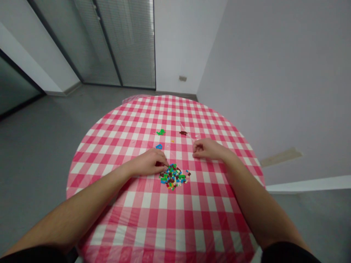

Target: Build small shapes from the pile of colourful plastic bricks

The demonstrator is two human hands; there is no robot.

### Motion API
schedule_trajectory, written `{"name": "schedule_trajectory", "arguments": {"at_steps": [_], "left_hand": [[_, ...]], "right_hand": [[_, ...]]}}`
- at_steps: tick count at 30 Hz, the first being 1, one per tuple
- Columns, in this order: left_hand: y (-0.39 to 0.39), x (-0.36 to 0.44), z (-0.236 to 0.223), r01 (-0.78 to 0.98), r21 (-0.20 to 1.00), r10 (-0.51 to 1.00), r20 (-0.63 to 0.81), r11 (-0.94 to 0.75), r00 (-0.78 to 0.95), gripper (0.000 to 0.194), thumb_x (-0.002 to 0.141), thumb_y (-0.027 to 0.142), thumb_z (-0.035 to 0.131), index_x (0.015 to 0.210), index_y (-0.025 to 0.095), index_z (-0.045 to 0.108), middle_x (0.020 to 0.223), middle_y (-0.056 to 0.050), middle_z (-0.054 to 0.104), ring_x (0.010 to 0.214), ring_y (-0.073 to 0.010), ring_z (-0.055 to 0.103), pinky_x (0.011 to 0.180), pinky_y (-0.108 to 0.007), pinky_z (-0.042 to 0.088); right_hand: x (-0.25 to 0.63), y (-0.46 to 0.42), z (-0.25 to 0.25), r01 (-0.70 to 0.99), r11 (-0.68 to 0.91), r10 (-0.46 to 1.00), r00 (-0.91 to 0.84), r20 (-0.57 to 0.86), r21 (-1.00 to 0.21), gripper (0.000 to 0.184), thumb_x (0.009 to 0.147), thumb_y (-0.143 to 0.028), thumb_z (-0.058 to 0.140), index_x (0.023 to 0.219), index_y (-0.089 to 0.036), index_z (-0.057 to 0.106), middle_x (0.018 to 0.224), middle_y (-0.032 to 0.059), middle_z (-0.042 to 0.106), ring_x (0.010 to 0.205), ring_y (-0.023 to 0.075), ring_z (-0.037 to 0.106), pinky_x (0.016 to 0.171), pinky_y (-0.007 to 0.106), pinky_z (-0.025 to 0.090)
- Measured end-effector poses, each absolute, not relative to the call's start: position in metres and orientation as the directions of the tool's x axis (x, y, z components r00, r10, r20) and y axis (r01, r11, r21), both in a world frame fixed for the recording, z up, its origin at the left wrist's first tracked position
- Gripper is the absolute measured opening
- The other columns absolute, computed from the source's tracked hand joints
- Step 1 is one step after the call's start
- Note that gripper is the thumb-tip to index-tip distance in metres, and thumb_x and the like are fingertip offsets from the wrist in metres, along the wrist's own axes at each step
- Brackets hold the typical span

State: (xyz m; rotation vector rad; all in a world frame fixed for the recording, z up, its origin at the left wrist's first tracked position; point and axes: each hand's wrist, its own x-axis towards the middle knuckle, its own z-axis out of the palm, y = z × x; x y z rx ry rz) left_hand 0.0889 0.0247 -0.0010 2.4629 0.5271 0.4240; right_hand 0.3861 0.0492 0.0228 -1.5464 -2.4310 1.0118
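A heap of small coloured building bricks lies on the checkered cloth. My left hand is at the heap's upper left edge, thumb and fingers closed at the bricks; anything between the fingertips is too small to make out. To the right and farther back, my right hand rests over the cloth with curled fingers. Whether it holds a tiny piece I cannot tell. Beyond the hands lie a green cluster of bricks, a dark brown cluster of bricks and a blue piece.
The round table wears a red and white checkered cloth. A tiny yellow piece and a white piece lie among the clusters. Behind stand a glass partition and a pale wall, close on the right.
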Motion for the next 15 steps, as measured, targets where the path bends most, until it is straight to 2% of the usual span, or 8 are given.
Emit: {"name": "schedule_trajectory", "arguments": {"at_steps": [2, 5, 15], "left_hand": [[0.025, 0.089, -0.002, 0.276, 0.597, 0.461, 0.179, -0.753, 0.869, 0.011, 0.089, 0.018, 0.063, 0.088, 0.018, 0.073, 0.079, -0.004, 0.072, 0.075, -0.0152, 0.064, 0.075, -0.03, 0.048], [0.025, 0.089, -0.003, 0.282, 0.598, 0.465, 0.173, -0.75, 0.868, 0.011, 0.089, 0.018, 0.063, 0.088, 0.017, 0.074, 0.079, -0.004, 0.072, 0.076, -0.0154, 0.064, 0.075, -0.03, 0.048], [0.025, 0.089, -0.002, 0.275, 0.609, 0.464, 0.176, -0.744, 0.868, 0.01, 0.088, 0.017, 0.064, 0.088, 0.017, 0.074, 0.08, -0.005, 0.072, 0.077, -0.0157, 0.065, 0.077, -0.03, 0.048]], "right_hand": [[0.376, 0.039, 0.032, 0.721, 0.308, 0.697, -0.616, -0.369, -0.621, 0.01, 0.075, -0.021, 0.065, 0.082, -0.018, 0.071, 0.079, 0.0026, 0.073, 0.07, 0.0162, 0.065, 0.062, 0.024, 0.044], [0.361, 0.027, 0.039, 0.705, 0.366, 0.604, -0.677, -0.421, -0.607, 0.015, 0.075, -0.016, 0.063, 0.084, -0.018, 0.075, 0.079, 0.0025, 0.074, 0.068, 0.0148, 0.064, 0.06, 0.022, 0.043], [0.353, 0.023, 0.027, 0.703, 0.441, 0.597, -0.694, -0.403, -0.558, 0.018, 0.075, -0.016, 0.065, 0.087, -0.018, 0.077, 0.076, 0.0026, 0.074, 0.064, 0.0129, 0.062, 0.054, 0.02, 0.039]]}}
